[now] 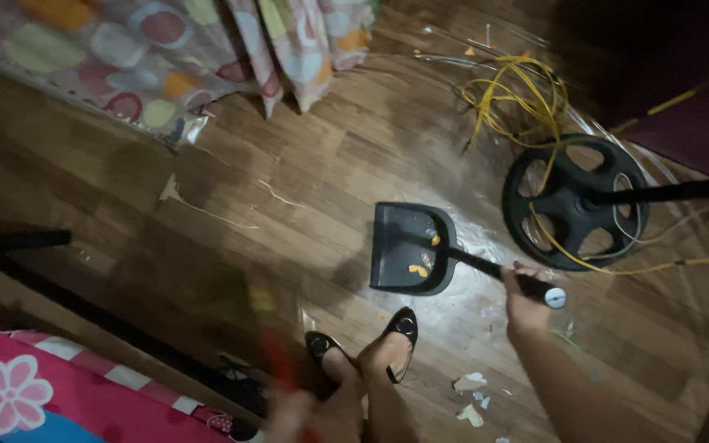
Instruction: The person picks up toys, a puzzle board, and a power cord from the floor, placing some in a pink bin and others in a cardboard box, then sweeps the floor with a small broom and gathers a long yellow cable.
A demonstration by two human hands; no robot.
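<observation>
Right hand (525, 297) is wrapped tight round the dustpan's handle, holding the black dustpan (410, 248) flat on the wooden floor (305, 164) so its orange scraps stay in. Left hand (301, 414), blurred, looks closed on a red broom handle (282, 365), though its grip cannot be told for certain. Paper bits (469, 385) lie by the black shoes (400, 328).

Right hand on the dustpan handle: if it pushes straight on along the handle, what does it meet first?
The right hand grips the black dustpan by its handle, pointing up-left. Past the pan's mouth lies bare wood floor; a thin pale scrap sits roughly in line, then the patterned curtain much farther on. Depth is unclear.
</observation>
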